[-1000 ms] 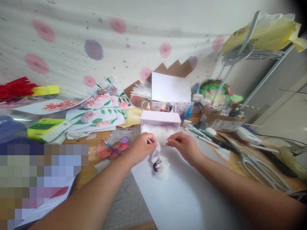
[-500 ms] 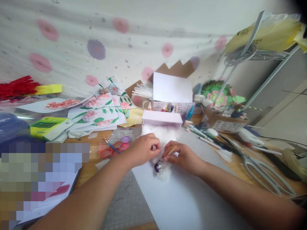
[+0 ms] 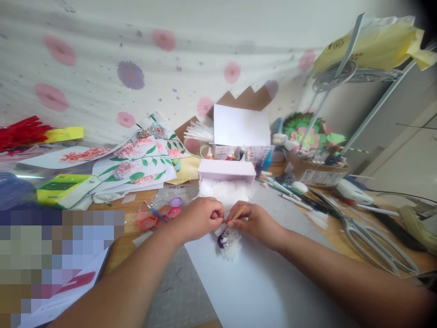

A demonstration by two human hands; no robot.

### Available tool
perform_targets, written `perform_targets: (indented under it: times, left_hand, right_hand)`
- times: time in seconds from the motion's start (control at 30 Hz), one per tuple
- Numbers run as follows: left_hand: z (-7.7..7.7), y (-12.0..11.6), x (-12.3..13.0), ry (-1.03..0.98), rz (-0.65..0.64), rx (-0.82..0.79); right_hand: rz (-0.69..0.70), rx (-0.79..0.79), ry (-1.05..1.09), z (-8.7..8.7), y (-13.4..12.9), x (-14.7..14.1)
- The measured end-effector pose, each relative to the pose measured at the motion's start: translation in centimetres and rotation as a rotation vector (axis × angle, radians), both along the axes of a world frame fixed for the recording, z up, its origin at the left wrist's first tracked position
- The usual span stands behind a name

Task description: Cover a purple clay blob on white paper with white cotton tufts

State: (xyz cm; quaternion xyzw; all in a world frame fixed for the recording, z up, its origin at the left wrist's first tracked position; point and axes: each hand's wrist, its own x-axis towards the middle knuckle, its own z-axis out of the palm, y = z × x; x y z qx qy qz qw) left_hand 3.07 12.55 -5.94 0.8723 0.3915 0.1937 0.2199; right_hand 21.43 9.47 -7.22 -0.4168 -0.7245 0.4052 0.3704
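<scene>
- Ruffled white paper (image 3: 231,245), dark purple patch on its left side; head view, centre, lying on a white sheet (image 3: 252,291) just below the hands.
- Left hand (image 3: 206,217): fingertips pinched together at the paper's upper end. Right hand (image 3: 253,224): thumb and fingers clamped on a slim tan stick (image 3: 241,211). Hands nearly meet; whether they touch, cannot tell.
- Small white box (image 3: 227,169) just beyond the hands, open toward the person; white fluffy filling (image 3: 228,191) bulging from its front.
- Larger white box (image 3: 241,125) behind it, small bottles (image 3: 235,154) nearby; whether they stand inside, cannot tell.
- Cardboard box (image 3: 321,176) at right, packed with pens and brushes, pale label on front.
- Coral and purple pieces (image 3: 159,218) to the left, in or on clear plastic.
- Fingers block sight of the paper's upper end and some filling.
- Elsewhere on the wooden counter (image 3: 128,237): large scissors (image 3: 353,226) right; flower pictures (image 3: 136,160) and yellow-green packet (image 3: 54,191) left.
</scene>
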Motion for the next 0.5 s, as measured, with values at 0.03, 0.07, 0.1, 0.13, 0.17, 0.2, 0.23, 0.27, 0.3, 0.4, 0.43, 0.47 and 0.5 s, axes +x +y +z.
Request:
perform_targets:
  times: [0.03, 0.07, 0.1, 0.13, 0.17, 0.2, 0.23, 0.27, 0.3, 0.4, 0.43, 0.47, 0.5]
  left_hand:
    - [0.0, 0.1, -0.1, 0.003, 0.003, -0.009]
    - [0.0, 0.1, -0.1, 0.004, 0.007, -0.019]
    - [0.0, 0.2, -0.2, 0.003, 0.009, -0.031]
    - [0.0, 0.2, -0.3, 0.003, 0.009, -0.045]
    - [0.0, 0.2, -0.3, 0.005, 0.002, -0.065]
    - [-0.1, 0.2, -0.3, 0.006, -0.012, -0.092]
    - [-0.1, 0.2, -0.3, 0.009, -0.036, -0.121]
    - [-0.1, 0.1, -0.3, 0.012, -0.068, -0.151]
    - [-0.2, 0.0, -0.3, 0.014, -0.101, -0.178]
    - [-0.3, -0.2, -0.3, 0.020, -0.188, -0.211]
    - [-0.3, -0.3, -0.2, 0.022, -0.208, -0.210]
    - [-0.3, -0.3, -0.2, 0.022, -0.224, -0.206]
    - [-0.3, -0.4, -0.2, 0.021, -0.236, -0.202]
  right_hand:
    - [0.010, -0.017, 0.002, 0.0, 0.0, -0.1]
    - [0.024, -0.043, 0.021, 0.1, 0.0, -0.2]
    - [0.039, -0.079, 0.051, 0.2, 0.0, -0.2]
    - [0.049, -0.121, 0.088, 0.4, -0.1, -0.1]
    - [0.051, -0.166, 0.124, 0.5, -0.2, -0.1]
    - [0.047, -0.210, 0.152, 0.7, -0.2, 0.0]
    - [0.038, -0.247, 0.167, 0.9, -0.3, 0.1]
    - [0.031, -0.272, 0.169, 1.0, -0.4, 0.2]
    - [0.025, -0.286, 0.165, 1.1, -0.4, 0.4]
    - [0.023, -0.289, 0.154, 1.1, -0.5, 0.6]
    - [0.024, -0.291, 0.154, 1.1, -0.5, 0.7]
    - [0.022, -0.297, 0.152, 1.2, -0.5, 0.7]
    - [0.014, -0.304, 0.151, 1.2, -0.6, 0.7]
